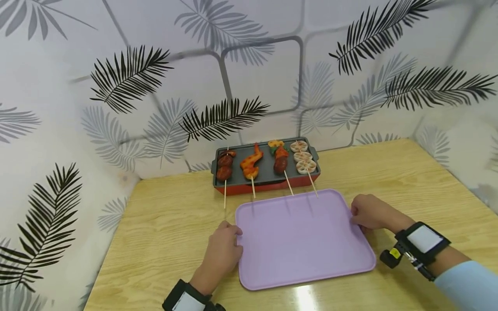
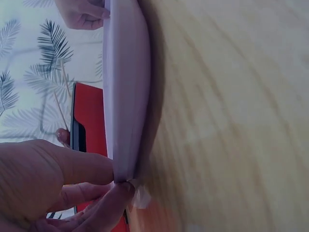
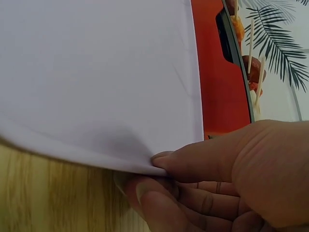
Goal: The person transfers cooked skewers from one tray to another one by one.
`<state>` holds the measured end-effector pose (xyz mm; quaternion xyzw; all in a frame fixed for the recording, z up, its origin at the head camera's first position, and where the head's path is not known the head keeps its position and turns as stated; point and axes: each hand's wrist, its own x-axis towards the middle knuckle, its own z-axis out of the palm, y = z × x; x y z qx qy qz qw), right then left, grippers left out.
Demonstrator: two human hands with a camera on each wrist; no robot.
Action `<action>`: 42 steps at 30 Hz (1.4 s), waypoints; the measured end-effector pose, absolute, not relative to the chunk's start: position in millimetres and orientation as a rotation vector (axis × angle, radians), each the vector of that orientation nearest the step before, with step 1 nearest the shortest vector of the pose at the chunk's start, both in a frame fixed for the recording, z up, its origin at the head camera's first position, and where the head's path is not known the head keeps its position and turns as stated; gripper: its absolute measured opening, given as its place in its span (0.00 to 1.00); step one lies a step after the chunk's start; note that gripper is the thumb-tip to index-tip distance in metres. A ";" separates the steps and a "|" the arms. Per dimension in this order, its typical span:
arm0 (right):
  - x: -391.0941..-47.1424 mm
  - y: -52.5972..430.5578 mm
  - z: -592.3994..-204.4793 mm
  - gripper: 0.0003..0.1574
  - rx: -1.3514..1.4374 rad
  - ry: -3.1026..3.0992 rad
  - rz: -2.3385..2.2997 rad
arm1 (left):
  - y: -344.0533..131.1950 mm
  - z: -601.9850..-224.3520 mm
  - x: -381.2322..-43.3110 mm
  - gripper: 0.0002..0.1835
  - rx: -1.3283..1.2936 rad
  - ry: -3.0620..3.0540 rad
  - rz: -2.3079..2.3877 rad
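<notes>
A shallow lilac tray (image 1: 303, 242) with rounded corners lies in front of a toy grill (image 1: 249, 189). My left hand (image 1: 223, 246) pinches the tray's left rim, and in the left wrist view the thumb and fingers (image 2: 108, 205) close on its edge. On the opposite side, my right hand (image 1: 371, 211) pinches the right rim; the right wrist view shows the thumb (image 3: 188, 159) on top and fingers underneath. Several toy skewers rest on the grill: a brown meatball skewer (image 1: 224, 166), a chicken wing skewer (image 1: 250, 164), a mixed skewer (image 1: 281, 162) and a lotus root skewer (image 1: 303, 157).
The grill has a red base, a dark grey top and side handles. Skewer sticks (image 1: 225, 194) jut forward toward the tray's far edge. Beneath everything is a light wood table (image 1: 163, 233), backed by a leaf-patterned wall covering (image 1: 249, 86).
</notes>
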<state>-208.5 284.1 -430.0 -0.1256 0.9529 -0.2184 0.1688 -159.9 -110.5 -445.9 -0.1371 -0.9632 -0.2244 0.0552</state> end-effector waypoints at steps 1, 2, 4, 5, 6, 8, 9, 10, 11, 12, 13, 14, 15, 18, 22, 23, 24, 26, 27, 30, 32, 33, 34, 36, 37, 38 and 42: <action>-208.4 282.9 -430.4 0.09 -0.351 2.703 -0.633 | -112.3 -446.0 -159.7 0.12 -0.389 -2.931 -0.682; -208.2 281.7 -430.7 0.10 -0.346 2.695 -0.645 | -114.2 -445.8 -159.7 0.12 -0.358 -2.939 -0.697; -208.1 279.5 -431.3 0.10 -0.338 2.689 -0.652 | -117.8 -445.6 -160.4 0.11 -0.292 -2.960 -0.731; -208.3 278.4 -431.3 0.11 -0.340 2.691 -0.649 | -119.5 -445.2 -161.1 0.11 -0.261 -2.973 -0.755; -208.7 277.3 -431.3 0.11 -0.342 2.696 -0.642 | -121.1 -444.6 -161.6 0.11 -0.231 -2.987 -0.778; -209.5 274.9 -430.9 0.11 -0.345 2.700 -0.639 | -124.1 -443.6 -162.8 0.11 -0.175 -3.014 -0.811; -210.0 273.6 -430.9 0.10 -0.347 2.701 -0.640 | -125.6 -443.5 -163.2 0.10 -0.155 -3.031 -0.817; -210.5 272.4 -430.9 0.10 -0.350 2.701 -0.643 | -127.1 -443.2 -163.5 0.10 -0.147 -3.043 -0.815; -210.6 271.2 -431.1 0.10 -0.355 2.701 -0.648 | -128.5 -442.6 -163.6 0.09 -0.141 -3.053 -0.812; -210.8 269.9 -431.4 0.10 -0.353 2.700 -0.653 | -130.0 -442.1 -163.6 0.08 -0.149 -3.057 -0.808; -210.7 268.8 -431.6 0.10 -0.358 2.702 -0.659 | -131.3 -441.6 -163.4 0.08 -0.158 -3.061 -0.805; -210.6 267.7 -432.0 0.10 -0.361 2.704 -0.662 | -132.5 -441.1 -163.2 0.08 -0.170 -3.064 -0.807; -210.4 266.6 -432.2 0.10 -0.365 2.709 -0.662 | -133.6 -440.3 -162.9 0.09 -0.186 -3.068 -0.810; -210.5 263.0 -432.6 0.10 -0.344 2.715 -0.666 | -136.5 -437.6 -162.6 0.10 -0.209 -3.080 -0.804; -211.4 258.4 -433.2 0.06 -0.316 2.689 -0.703 | -139.3 -434.0 -162.8 0.11 -0.160 -3.132 -0.800; -211.6 257.5 -433.5 0.05 -0.313 2.684 -0.709 | -139.9 -433.7 -163.0 0.11 -0.144 -3.148 -0.801; -211.7 256.9 -433.9 0.05 -0.307 2.681 -0.715 | -140.4 -433.2 -162.9 0.12 -0.134 -3.160 -0.801; -211.5 256.5 -434.4 0.04 -0.301 2.682 -0.719 | -141.1 -433.4 -163.4 0.12 -0.130 -3.172 -0.809; -211.4 256.5 -434.7 0.04 -0.296 2.684 -0.718 | -141.3 -434.0 -163.5 0.12 -0.133 -3.173 -0.809; -209.9 257.0 -435.5 0.05 -0.287 2.694 -0.711 | -141.5 -437.0 -163.2 0.13 -0.147 -3.168 -0.815; -208.9 256.7 -435.7 0.05 -0.277 2.698 -0.707 | -141.4 -438.8 -163.0 0.14 -0.152 -3.169 -0.821; -208.3 256.5 -435.7 0.06 -0.276 2.700 -0.705 | -141.3 -439.2 -163.0 0.14 -0.152 -3.172 -0.828; -207.9 256.3 -435.2 0.06 -0.273 2.703 -0.699 | -141.2 -439.6 -162.9 0.14 -0.149 -3.180 -0.838; -207.7 255.7 -434.3 0.06 -0.264 2.707 -0.683 | -141.4 -439.3 -163.1 0.14 -0.151 -3.183 -0.852; -208.1 255.4 -433.5 0.06 -0.265 2.714 -0.669 | -141.5 -439.1 -163.1 0.13 -0.148 -3.187 -0.861; -208.7 255.1 -433.1 0.06 -0.265 2.722 -0.656 | -141.7 -438.8 -163.1 0.13 -0.143 -3.185 -0.865; -212.5 253.3 -433.1 0.08 -0.265 2.768 -0.594 | -142.6 -440.7 -161.4 0.12 -0.156 -3.152 -0.870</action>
